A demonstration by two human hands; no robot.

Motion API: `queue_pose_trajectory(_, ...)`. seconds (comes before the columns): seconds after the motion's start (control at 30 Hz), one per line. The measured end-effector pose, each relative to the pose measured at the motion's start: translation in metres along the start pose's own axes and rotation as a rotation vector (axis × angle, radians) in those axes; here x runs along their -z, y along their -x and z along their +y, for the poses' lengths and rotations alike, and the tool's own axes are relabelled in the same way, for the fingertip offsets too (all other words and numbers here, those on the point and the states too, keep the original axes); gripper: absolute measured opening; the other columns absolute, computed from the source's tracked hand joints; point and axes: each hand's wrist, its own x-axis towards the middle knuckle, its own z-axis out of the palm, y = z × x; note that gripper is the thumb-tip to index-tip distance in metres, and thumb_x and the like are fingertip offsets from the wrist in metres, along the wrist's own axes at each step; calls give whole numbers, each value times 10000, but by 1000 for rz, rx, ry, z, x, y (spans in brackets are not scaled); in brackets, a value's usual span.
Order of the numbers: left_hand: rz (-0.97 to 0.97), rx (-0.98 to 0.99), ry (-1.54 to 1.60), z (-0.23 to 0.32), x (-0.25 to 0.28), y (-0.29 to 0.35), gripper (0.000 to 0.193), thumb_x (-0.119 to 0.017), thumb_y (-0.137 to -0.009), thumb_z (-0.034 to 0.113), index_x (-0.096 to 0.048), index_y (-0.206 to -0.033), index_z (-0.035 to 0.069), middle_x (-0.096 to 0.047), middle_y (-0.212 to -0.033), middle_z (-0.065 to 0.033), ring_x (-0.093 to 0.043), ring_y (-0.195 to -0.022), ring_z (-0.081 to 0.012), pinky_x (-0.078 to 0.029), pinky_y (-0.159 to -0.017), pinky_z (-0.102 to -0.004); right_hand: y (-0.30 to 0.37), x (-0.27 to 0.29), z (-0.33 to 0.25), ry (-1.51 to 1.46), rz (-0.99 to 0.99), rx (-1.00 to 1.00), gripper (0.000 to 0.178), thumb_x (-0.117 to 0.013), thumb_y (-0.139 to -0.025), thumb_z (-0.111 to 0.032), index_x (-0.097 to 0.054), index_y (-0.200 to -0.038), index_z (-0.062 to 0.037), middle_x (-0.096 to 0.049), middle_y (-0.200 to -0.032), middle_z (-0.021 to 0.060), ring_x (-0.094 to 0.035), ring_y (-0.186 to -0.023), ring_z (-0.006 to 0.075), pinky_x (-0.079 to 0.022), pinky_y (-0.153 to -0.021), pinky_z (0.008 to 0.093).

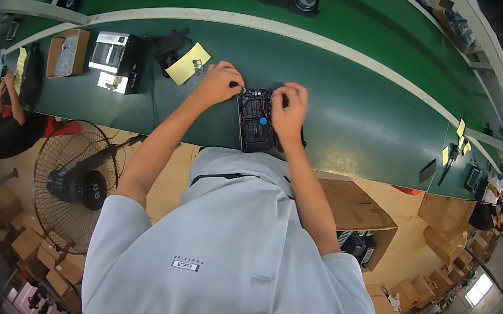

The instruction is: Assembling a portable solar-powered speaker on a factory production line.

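Observation:
An opened black device housing [257, 133] lies on the green bench right in front of me, its inside facing up. Thin wires and a round blue part [263, 121] show within it. At its far left corner my left hand [218, 84] is closed, thumb and fingers pinched around a small dark bit. Over the housing's right side my right hand [290, 110] is curled, with something dark between its fingertips. What either hand grips is too small to name. A yellow sheet [188, 64] with small dark flat pieces on it is just beyond my left hand.
Left on the bench stand a white-and-black machine [111, 60] and an open cardboard box [62, 54]. A floor fan [77, 187] is beside my left arm. An open carton [359, 214] sits below the edge at right. A shelf rail [282, 29] crosses beyond; another person [9, 123] works far left.

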Motion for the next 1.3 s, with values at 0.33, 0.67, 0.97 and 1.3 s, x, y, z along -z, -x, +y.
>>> queue_pose_trajectory(0.33,-76,279,155,-8,-18,-10,141,-742,-773,243,-720,-906,204,-713,-1014,-7,-533,-1178,-301,-388,-979,-476,74,111,78,102,204,-272,91,-674,-851,-106,-654,-887,-24,-607,-1062,161,-594,-1005,326,-478,-869,393)
queue_pose_trajectory(0.67,-347,155,66,85,-25,-99,215,-713,-804,212,-721,-967,73,-724,-958,-158,-676,-939,-370,-533,-846,-431,100,144,124,95,74,-468,82,-653,-858,-101,-675,-894,-30,-632,-909,131,-637,-824,252,-517,-713,370)
queue_pose_trajectory(0.97,-520,-37,-312,100,-82,-127,215,-700,-790,151,-734,-963,27,-703,-962,-241,-678,-936,-409,-549,-855,-467,50,83,104,231,-261,-282,298,-624,-906,-300,-693,-901,-10,-643,-900,205,-637,-841,395,-521,-771,468)
queue_pose_trajectory(1.3,-370,-27,-125,107,-46,-117,243,-728,-732,113,-743,-955,17,-709,-964,-230,-677,-952,-404,-549,-872,-455,18,78,129,-272,-439,-535,425,-562,-964,-429,-672,-991,-19,-667,-1035,132,-628,-938,296,-499,-803,424)
